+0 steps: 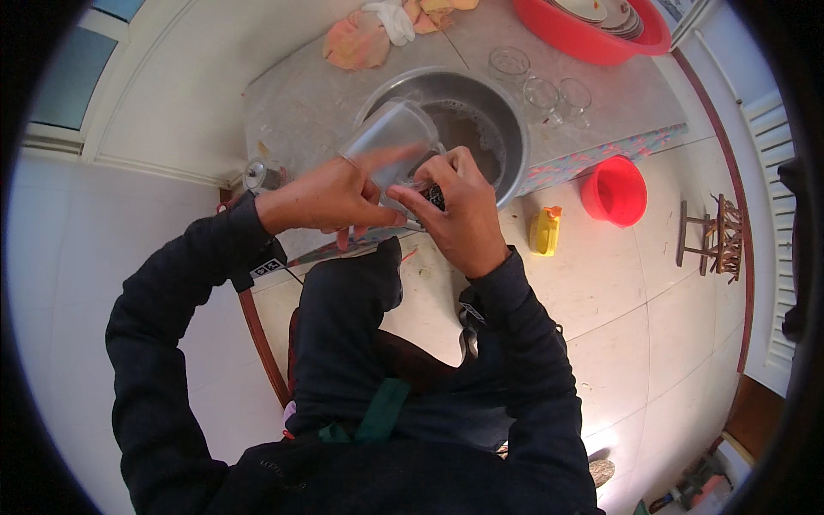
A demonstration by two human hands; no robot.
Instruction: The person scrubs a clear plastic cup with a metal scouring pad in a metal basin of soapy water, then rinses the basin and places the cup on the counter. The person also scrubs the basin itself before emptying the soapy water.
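Observation:
A clear jug (394,132) lies tilted over the grey metal basin (520,138), which holds cloudy, sudsy water. My left hand (331,193) is around the jug's near side, with one finger stretched along it. At the jug's near end, my right hand (460,209) has its fingers bent around a dark, speckled scrubber (436,196), possibly steel wool. Part of the scrubber is hidden by my fingers. Both hands are close together above the basin's near rim.
Glass mugs (541,95) stand right of the basin; crumpled cloths (360,40) lie behind it. A red tub (579,48) holds stacked plates (621,18). On the floor are a yellow bottle (545,232), a red bucket (615,191) and a small wooden stool (711,238). A lidded jar (261,175) stands at left.

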